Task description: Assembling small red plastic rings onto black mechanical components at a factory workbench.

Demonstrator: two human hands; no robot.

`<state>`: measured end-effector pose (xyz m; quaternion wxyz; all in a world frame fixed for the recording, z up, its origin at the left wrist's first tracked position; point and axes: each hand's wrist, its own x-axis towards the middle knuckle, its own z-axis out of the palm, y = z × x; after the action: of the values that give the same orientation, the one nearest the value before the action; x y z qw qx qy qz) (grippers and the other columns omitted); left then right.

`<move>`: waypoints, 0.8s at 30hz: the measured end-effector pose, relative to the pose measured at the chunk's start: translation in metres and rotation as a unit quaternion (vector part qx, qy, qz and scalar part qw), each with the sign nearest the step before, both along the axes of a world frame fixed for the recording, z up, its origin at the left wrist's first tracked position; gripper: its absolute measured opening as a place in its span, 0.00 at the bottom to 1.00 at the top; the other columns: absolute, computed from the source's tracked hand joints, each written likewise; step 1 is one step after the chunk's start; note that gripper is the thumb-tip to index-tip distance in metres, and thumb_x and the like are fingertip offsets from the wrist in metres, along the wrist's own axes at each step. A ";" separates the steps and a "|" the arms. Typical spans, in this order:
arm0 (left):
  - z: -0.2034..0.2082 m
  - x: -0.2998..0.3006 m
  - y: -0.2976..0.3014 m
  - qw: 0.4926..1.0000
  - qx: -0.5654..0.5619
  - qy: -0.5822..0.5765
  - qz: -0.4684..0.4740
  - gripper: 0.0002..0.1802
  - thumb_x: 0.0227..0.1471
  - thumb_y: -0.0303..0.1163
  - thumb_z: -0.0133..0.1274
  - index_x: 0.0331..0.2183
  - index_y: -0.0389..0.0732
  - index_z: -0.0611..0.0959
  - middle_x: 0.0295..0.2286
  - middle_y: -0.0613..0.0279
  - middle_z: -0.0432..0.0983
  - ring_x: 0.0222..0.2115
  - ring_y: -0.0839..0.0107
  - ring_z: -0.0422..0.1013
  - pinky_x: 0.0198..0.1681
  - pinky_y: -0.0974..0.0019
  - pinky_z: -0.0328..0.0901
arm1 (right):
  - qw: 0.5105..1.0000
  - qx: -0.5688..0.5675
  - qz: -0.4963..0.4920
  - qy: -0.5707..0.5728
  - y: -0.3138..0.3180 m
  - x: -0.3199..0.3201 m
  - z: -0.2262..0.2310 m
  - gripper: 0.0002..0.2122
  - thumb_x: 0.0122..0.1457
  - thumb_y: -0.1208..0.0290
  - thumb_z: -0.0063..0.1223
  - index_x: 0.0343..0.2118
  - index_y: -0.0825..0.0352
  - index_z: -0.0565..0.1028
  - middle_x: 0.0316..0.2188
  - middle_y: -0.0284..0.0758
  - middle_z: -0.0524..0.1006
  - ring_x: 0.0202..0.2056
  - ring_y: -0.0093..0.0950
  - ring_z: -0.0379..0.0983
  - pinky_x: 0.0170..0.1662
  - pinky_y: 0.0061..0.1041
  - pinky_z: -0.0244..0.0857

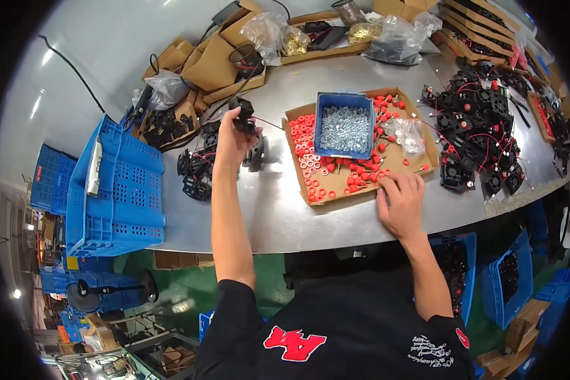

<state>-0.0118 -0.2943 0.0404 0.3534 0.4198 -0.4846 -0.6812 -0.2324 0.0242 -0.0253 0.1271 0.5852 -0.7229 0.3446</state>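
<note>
My left hand [234, 138] is raised over the left part of the metal table, its fingers closed round a black plastic housing [242, 115] with a thin wire trailing from it. More black housings [199, 166] lie on the table beside that forearm. My right hand [401, 201] reaches over the near edge of a shallow cardboard tray [328, 206], with bent fingers down among red knobs [359, 179]. What its fingertips pinch, if anything, is hidden. Red rings [304, 140] fill the tray's left side. Inside the tray stands a blue bin [343, 154] of small silvery metal parts [345, 126].
A clear bag of white pieces [410, 136] lies in the tray. To the right, black fan-like assemblies [472, 120] with red wires are heaped. Blue crates [130, 196] stand at the left. Cardboard boxes [215, 66] and plastic bags [396, 44] line the back.
</note>
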 end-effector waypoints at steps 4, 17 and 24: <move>-0.018 -0.029 -0.018 0.845 -0.330 -0.399 0.136 0.30 0.48 0.57 0.54 0.33 0.35 0.80 0.24 0.56 0.77 0.30 0.53 0.77 0.38 0.55 0.70 | 0.999 -0.021 0.025 -0.019 0.000 0.001 -0.001 0.10 0.53 0.76 0.58 0.39 0.64 0.75 0.38 0.36 0.74 0.44 0.37 0.69 0.56 0.43 0.55; -0.048 -0.045 0.005 0.722 -0.507 -0.458 0.107 0.23 0.43 0.32 0.61 0.39 0.35 0.68 0.32 0.42 0.76 0.32 0.44 0.76 0.34 0.52 0.71 | 0.991 -0.122 -0.049 -0.028 -0.010 -0.002 0.009 0.07 0.56 0.76 0.56 0.39 0.64 0.75 0.37 0.37 0.74 0.44 0.37 0.70 0.60 0.44 0.53; -0.010 -0.014 0.026 0.789 -0.426 -0.222 0.384 0.27 0.41 0.34 0.68 0.37 0.33 0.69 0.31 0.52 0.75 0.30 0.59 0.75 0.37 0.59 0.70 | 0.993 -0.106 -0.038 -0.035 -0.015 0.006 0.009 0.06 0.56 0.76 0.57 0.37 0.63 0.76 0.38 0.35 0.74 0.44 0.35 0.70 0.60 0.43 0.51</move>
<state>-0.0263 -0.2686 0.0307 0.6117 0.5176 -0.5895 -0.1023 -0.2267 0.0088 -0.0162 0.1757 0.5282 -0.7082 0.4343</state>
